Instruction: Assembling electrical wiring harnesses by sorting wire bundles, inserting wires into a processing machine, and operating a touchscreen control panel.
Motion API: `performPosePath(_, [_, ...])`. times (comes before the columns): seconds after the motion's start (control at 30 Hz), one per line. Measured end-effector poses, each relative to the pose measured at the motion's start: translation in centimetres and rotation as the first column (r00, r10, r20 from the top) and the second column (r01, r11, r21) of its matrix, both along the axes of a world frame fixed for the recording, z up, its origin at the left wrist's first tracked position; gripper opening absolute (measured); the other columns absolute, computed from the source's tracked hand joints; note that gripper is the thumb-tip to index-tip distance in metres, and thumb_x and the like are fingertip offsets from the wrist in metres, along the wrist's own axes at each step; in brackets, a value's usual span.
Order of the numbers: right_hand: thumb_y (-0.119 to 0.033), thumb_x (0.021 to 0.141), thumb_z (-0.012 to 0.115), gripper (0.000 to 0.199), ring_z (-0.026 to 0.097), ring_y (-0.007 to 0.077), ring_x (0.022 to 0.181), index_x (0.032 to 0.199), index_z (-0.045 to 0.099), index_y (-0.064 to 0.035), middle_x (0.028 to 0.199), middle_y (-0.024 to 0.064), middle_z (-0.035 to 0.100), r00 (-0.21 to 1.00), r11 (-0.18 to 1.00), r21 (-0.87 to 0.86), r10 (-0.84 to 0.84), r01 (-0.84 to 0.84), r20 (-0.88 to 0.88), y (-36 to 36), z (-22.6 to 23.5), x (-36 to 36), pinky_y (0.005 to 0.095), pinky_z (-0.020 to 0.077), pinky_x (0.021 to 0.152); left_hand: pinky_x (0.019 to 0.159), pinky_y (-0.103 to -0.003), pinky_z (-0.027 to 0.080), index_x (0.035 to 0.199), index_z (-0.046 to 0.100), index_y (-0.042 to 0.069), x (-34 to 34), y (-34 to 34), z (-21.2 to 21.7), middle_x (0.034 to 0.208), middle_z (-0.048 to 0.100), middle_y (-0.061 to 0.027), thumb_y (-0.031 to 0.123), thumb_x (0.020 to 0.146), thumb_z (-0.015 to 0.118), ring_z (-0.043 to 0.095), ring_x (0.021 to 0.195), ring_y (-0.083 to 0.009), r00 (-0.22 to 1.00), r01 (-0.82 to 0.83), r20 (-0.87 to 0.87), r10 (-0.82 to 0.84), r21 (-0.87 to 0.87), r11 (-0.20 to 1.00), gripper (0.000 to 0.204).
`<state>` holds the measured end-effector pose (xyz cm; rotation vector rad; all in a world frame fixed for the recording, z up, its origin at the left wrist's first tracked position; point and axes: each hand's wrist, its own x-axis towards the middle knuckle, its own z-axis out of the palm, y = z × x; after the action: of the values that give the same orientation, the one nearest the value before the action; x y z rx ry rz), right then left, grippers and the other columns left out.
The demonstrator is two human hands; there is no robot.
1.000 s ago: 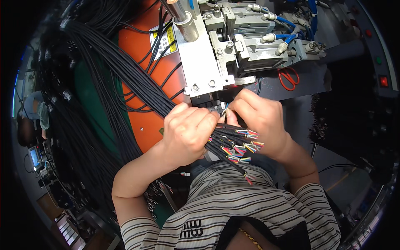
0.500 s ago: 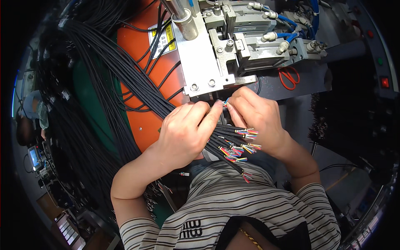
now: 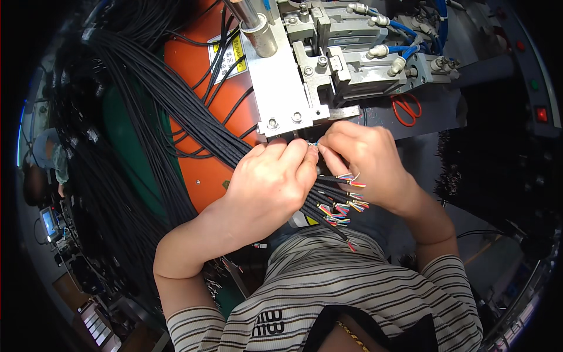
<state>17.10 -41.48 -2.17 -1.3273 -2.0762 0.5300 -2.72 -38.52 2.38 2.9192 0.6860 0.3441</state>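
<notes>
At the far left the room fades into darkness, and only a small lit screen [image 3: 47, 222] shows clearly. A thick bundle of black cables [image 3: 158, 111] sweeps from the upper left down across an orange panel [image 3: 196, 88] toward the middle; its upper end is cut off by the picture's edge. The left hand [image 3: 272, 185] is clenched around the bundle near its end, fingertips pressed together just under a grey metal machine [image 3: 305, 70]. What those fingertips pinch is too small to make out. Below the hand the cable ends [image 3: 343, 202] fan out, showing short coloured wires. The right hand [image 3: 366, 161] curls, its fingers meeting the left hand's at a thin wire by the machine's lower edge, its palm resting over the cable ends. Red scissors [image 3: 404, 108] lie on the table to the right.
</notes>
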Motion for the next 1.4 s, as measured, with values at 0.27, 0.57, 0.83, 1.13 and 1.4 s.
performPosePath(0.27, [0.0,0.081,0.07,0.009,0.061,0.0192,0.053,0.088,0.064,0.0017,0.076,0.012,0.065,0.986,0.999,-0.03,-0.048,0.044,-0.158,0.0,-0.2,-0.3,0.0287,0.0489,0.049,0.067,-0.033,0.046,0.106,0.065,-0.005,-0.4,0.1,-0.3,0.088,0.055,-0.0086,0.01,0.072,0.064,0.058,0.08,-0.022,1.0,-0.018,0.024,0.019,-0.047,0.999,0.037])
performPosePath(0.57, [0.0,0.083,0.067,0.004,0.052,0.0044,0.05,0.084,0.065,0.003,0.067,0.0043,0.063,0.906,0.966,-0.253,-0.155,0.055,-0.395,0.1,-1.1,-0.5,0.0205,0.04,0.046,0.074,-0.037,0.048,0.102,0.066,-0.003,-2.4,0.1,-0.5,0.089,0.058,-0.0114,0.005,0.062,0.069,0.059,0.083,-0.0283,0.968,-0.113,0.187,0.168,-0.273,0.955,0.041])
performPosePath(0.83, [0.001,0.082,0.069,0.018,0.047,0.0014,0.053,0.1,0.067,0.0008,0.074,0.0011,0.06,0.912,0.946,-0.303,-0.221,0.114,-0.346,-1.3,-0.5,-0.1,0.0186,0.0369,0.049,0.069,-0.038,0.047,0.101,0.066,-0.003,-4.1,-0.2,-1.3,0.086,0.057,-0.0107,-0.002,0.064,0.068,0.059,0.079,-0.0284,0.961,-0.194,0.163,0.222,-0.169,0.966,0.038])
performPosePath(1.13, [0.002,0.086,0.068,0.014,0.053,0.0019,0.065,0.1,0.067,0.0026,0.095,0.0058,0.064,0.703,0.936,-0.326,-0.146,-0.128,-0.696,-2.2,-1.3,-1.4,0.0181,0.0419,0.055,0.064,-0.035,0.046,0.102,0.065,0.002,-2.6,-0.1,-0.4,0.082,0.068,-0.0099,0.014,0.077,0.077,0.066,0.071,-0.0256,0.954,0.006,0.29,0.078,-0.278,0.961,0.03])
performPosePath(1.4, [0.008,0.087,0.062,0.02,0.058,0.0056,0.076,0.106,0.066,0.0038,0.101,0.0071,0.063,0.651,0.966,-0.257,-0.182,-0.02,-0.737,-2.6,-0.7,-2.2,0.0187,0.047,0.063,0.062,-0.034,0.046,0.1,0.064,0.0,-2.0,0.0,-1.6,0.078,0.065,-0.0068,0.015,0.064,0.077,0.064,0.067,-0.0237,0.922,-0.059,0.362,0.139,-0.222,0.973,0.041])
